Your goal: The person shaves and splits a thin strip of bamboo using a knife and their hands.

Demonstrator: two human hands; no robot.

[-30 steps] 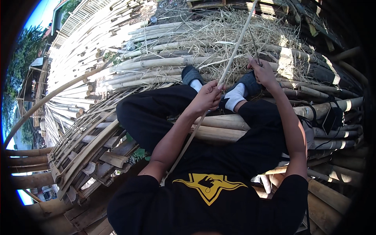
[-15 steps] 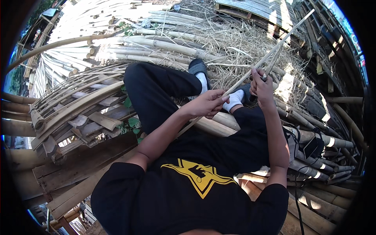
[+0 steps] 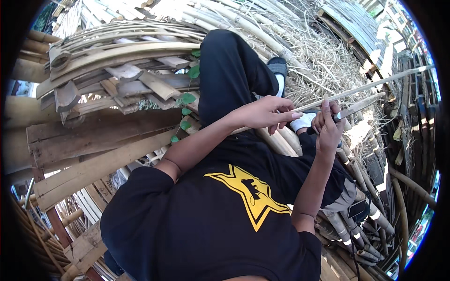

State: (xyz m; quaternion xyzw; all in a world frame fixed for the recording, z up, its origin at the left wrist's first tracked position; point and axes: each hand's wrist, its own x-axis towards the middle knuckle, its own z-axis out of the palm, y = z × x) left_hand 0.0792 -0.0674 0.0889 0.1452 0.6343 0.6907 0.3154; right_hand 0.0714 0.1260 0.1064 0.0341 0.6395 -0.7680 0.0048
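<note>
A long, thin bamboo strip runs slantwise from near my lap up to the far right. My left hand is closed loosely around its near part, the fingers partly curled and the thumb lying along it. My right hand grips the dark handle of a knife, whose blade points right, just below the strip and apart from it toward the tip. One raised digit of that hand touches the strip or lies close beside it; which of the two I cannot tell.
Split bamboo pieces are stacked at the left, with a green vine beside my bent knee. Bamboo poles and dry shavings cover the ground ahead. A slatted wooden platform stands at the far right.
The view has swung to the right. The strip now lies flatter, and the knife blade has turned down and away from it. My left hand's fingers have loosened and spread somewhat.
</note>
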